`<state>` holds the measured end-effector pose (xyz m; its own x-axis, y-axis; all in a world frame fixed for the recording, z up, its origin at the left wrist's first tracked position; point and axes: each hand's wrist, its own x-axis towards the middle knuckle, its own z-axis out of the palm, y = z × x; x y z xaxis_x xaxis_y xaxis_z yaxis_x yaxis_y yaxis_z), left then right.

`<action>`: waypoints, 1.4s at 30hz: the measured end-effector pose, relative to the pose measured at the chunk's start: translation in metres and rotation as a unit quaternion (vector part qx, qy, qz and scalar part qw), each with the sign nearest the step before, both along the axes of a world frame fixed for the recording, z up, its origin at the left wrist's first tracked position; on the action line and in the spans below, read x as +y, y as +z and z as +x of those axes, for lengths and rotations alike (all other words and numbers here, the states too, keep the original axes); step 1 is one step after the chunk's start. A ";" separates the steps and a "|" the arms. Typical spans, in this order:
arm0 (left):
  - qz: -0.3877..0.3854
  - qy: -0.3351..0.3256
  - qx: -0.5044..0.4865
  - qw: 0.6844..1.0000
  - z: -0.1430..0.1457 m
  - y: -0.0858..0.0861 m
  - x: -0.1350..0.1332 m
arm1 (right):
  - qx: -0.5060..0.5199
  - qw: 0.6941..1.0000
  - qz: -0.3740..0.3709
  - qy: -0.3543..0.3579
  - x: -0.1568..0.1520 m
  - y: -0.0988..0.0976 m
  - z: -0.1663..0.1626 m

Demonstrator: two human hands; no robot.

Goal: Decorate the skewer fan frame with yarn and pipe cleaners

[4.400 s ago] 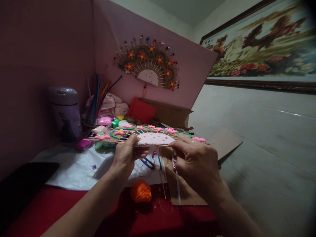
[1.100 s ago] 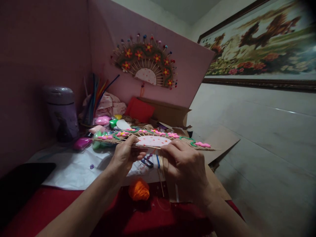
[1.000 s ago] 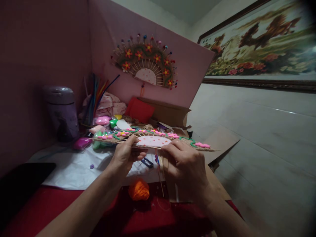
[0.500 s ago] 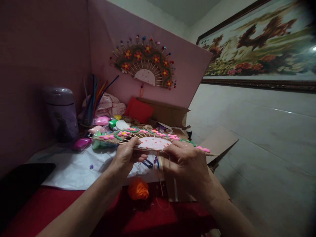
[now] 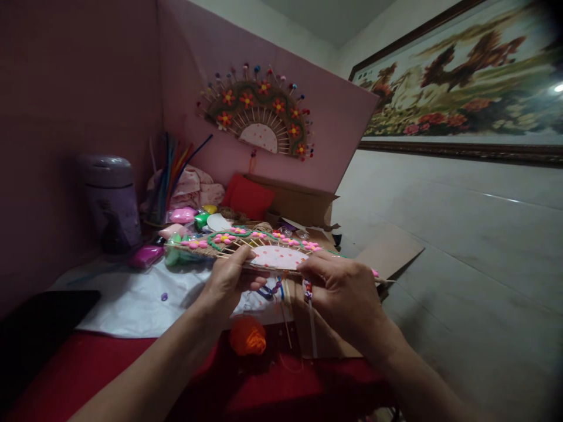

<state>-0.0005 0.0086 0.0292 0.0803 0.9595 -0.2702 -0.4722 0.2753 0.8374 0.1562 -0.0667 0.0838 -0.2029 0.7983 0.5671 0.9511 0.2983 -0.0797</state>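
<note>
A handmade fan (image 5: 281, 258) with thin stick ribs, a brown woven band, pink flowers, a green wavy cord and a white dotted half-round centre is tilted nearly flat above the table. My left hand (image 5: 231, 272) grips the left end of its white centre, thumb on top and fingers curled below. At the right end of that centre, my right hand (image 5: 338, 287) pinches the fan's lower edge; some of its fingers are hidden. Below the fan, purple beads (image 5: 277, 286) hang on an orange cord. A small patterned tube-like piece (image 5: 307, 288) shows by my right fingers.
An orange ball of yarn or crepe (image 5: 247, 336) sits on the red tablecloth (image 5: 211, 381), near white cloth (image 5: 127, 299). Bagged coloured clay (image 5: 182, 215), pipe cleaners (image 5: 169, 170) and a purple canister (image 5: 109, 205) stand behind. Another fan (image 5: 259, 111) hangs on a pink board.
The fan and both hands have shifted slightly right. My right hand has turned a little, and the patterned piece beside its fingers has come into sight.
</note>
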 end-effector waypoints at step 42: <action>-0.012 -0.010 -0.041 0.999 -0.010 0.011 0.000 | -0.043 0.994 0.097 0.017 -0.017 -0.008 0.009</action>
<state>-0.0101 0.0085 0.0403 0.1230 0.9507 -0.2848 -0.5328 0.3054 0.7892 0.1652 -0.0833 0.0763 -0.2821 0.6667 0.6899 0.9410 0.3324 0.0636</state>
